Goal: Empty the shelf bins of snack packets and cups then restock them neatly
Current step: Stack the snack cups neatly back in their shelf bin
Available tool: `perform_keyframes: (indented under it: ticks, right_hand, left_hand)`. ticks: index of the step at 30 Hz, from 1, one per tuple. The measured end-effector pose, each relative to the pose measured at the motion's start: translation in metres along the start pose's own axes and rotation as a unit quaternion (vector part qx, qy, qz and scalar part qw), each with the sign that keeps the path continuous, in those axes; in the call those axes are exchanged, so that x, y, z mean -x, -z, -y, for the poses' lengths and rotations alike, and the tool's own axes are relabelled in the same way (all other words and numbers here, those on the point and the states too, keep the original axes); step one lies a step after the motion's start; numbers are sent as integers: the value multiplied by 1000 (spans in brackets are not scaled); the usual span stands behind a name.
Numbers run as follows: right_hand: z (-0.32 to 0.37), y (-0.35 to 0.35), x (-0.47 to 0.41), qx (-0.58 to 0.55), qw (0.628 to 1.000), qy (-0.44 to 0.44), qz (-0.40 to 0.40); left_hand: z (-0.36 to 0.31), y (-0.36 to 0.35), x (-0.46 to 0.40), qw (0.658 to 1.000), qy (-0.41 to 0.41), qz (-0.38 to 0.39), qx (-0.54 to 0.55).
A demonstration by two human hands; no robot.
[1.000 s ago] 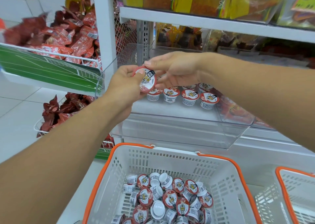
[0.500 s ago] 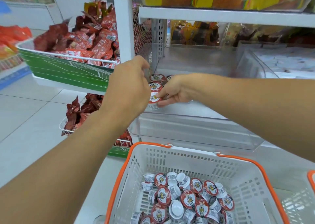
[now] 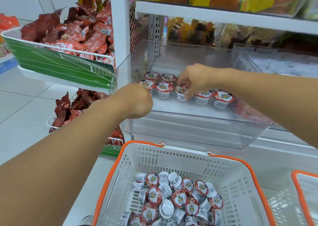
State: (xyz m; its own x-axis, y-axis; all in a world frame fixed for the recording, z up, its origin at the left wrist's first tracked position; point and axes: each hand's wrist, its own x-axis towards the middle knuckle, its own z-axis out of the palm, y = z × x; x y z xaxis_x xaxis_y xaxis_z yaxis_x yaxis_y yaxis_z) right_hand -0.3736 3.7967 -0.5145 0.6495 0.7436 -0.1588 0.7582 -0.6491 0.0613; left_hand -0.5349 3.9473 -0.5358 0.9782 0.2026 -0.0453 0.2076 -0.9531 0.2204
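Note:
A clear plastic shelf bin [image 3: 189, 124] holds several small white cups with red lids [image 3: 164, 89], standing upright in two short rows. My right hand [image 3: 194, 79] reaches in from the right and pinches one cup [image 3: 180, 94] in the front row from above. My left hand [image 3: 137, 101] is at the bin's left front corner. Its fingers curl toward the leftmost front cup [image 3: 147, 84], and the back of the hand hides whether it holds that cup. Below, a white basket with an orange rim [image 3: 230, 158] holds a loose pile of the same cups [image 3: 179, 198].
A wire bin of red snack packets [image 3: 77, 34] hangs to the left, with a lower one [image 3: 68, 108] beneath it. Another clear bin [image 3: 275, 64] adjoins on the right. A second orange-rimmed basket [image 3: 299, 191] shows at the right edge. A white shelf post [image 3: 120, 27] stands left of the bin.
A cup that both hands held above the bin has been brought down into the front row by my right hand. My left hand dropped to the bin's left front corner.

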Motion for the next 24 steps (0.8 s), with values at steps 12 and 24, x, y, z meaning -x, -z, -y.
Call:
perform_keyframes:
  ticks: [12,24]
  right_hand:
    - [-19,-27,-11,19,999,45,2]
    - [-12,-37,-24,102,989,97,31]
  left_hand:
    - [-7,-7,-28,988,81,124,31]
    - [-9,-4,-16,989,88,13,116]
